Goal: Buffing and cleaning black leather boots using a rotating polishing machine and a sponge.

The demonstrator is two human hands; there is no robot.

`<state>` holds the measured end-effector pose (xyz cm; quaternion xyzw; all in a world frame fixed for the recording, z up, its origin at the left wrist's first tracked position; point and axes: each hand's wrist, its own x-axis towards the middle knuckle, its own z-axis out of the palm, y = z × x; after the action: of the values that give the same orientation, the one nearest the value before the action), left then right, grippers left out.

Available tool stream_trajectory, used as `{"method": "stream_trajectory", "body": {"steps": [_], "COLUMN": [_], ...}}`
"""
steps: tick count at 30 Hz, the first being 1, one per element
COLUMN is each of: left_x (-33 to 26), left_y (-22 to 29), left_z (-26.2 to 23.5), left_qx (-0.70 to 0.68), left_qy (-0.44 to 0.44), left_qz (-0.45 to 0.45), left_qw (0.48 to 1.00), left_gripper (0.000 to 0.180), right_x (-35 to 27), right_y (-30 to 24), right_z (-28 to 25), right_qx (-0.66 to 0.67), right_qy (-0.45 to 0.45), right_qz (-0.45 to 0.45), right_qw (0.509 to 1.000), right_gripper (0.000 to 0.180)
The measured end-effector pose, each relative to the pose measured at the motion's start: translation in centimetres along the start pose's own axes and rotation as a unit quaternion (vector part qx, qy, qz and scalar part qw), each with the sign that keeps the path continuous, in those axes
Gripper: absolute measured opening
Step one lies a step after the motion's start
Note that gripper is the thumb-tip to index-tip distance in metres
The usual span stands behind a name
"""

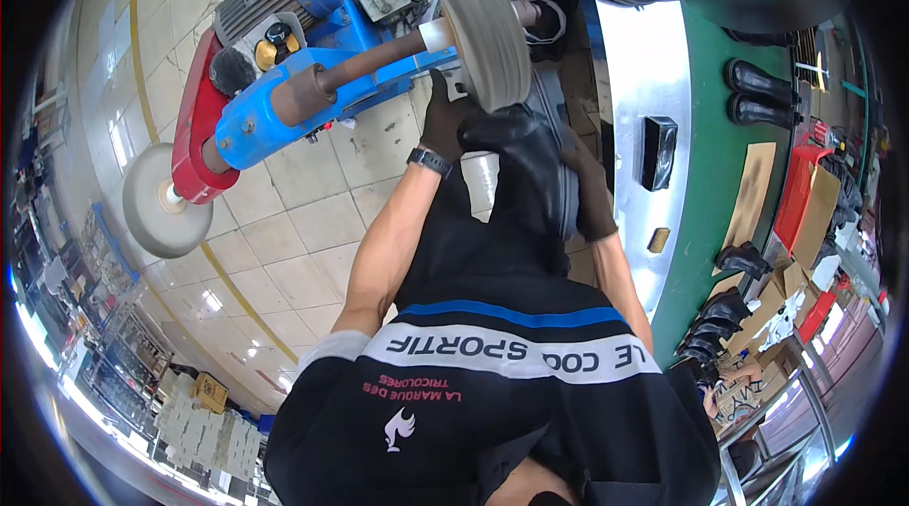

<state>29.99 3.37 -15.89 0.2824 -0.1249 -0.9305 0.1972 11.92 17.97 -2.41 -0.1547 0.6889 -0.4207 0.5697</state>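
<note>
A black boot (523, 160) is pressed up against the grey buffing wheel (485, 25) of a blue and red polishing machine (284, 80). My left hand (443, 120), in a dark glove with a watch at the wrist, grips the boot's left side just under the wheel. On the boot's right side, my right hand (593, 195) in a brown glove holds it lower down. Both forearms reach up from my black shirt at the lower edge. The boot hides most of my fingers.
A second buffing wheel (154, 213) sits on the machine's left end over the tiled floor (303, 222). To the right runs a metal table (639, 61) with a small black box (658, 151), then a green conveyor (710, 175) bearing black boots (757, 94) and cardboard boxes (810, 213).
</note>
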Motion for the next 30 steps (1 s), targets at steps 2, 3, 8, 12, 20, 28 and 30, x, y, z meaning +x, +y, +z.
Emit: {"method": "stream_trajectory", "body": {"steps": [2,3,8,12,20,28,30], "left_x": [-3.2,-3.3,-2.9,-1.8,3.2,0.8,-5.1], "left_y": [3.7,3.3,3.7,6.2,7.8,3.7,4.3], "left_z": [6.5,5.5,2.5,-0.4,-7.5,-7.5,-1.6], "left_qx": [-0.196,-0.200,-0.134,-0.080,0.060,0.627,0.734], "left_qy": [0.001,0.005,0.086,0.071,0.159,-0.023,0.009], "left_qz": [-0.086,-0.083,-0.075,-0.138,-0.141,0.150,0.086], "left_qw": [0.977,0.976,0.984,0.985,0.975,0.764,0.674], "left_gripper": [0.046,0.046,0.031,0.032,0.026,0.035,0.035], "right_x": [-3.1,-4.1,0.7,3.6,9.7,11.0,4.6], "right_y": [-4.2,-5.9,-4.4,-3.9,-0.3,0.3,-3.2], "right_z": [2.0,3.3,5.0,6.4,7.9,2.6,2.0], "right_qx": [-0.022,-0.048,-0.001,0.174,0.386,0.217,0.069], "right_qy": [0.024,0.033,0.043,0.020,-0.041,-0.021,-0.067], "right_qz": [0.016,0.025,0.028,0.120,0.177,0.253,0.113], "right_qw": [0.999,0.998,0.999,0.977,0.904,0.942,0.989], "right_gripper": [0.059,0.057,0.049,0.045,0.056,0.052,0.048]}}
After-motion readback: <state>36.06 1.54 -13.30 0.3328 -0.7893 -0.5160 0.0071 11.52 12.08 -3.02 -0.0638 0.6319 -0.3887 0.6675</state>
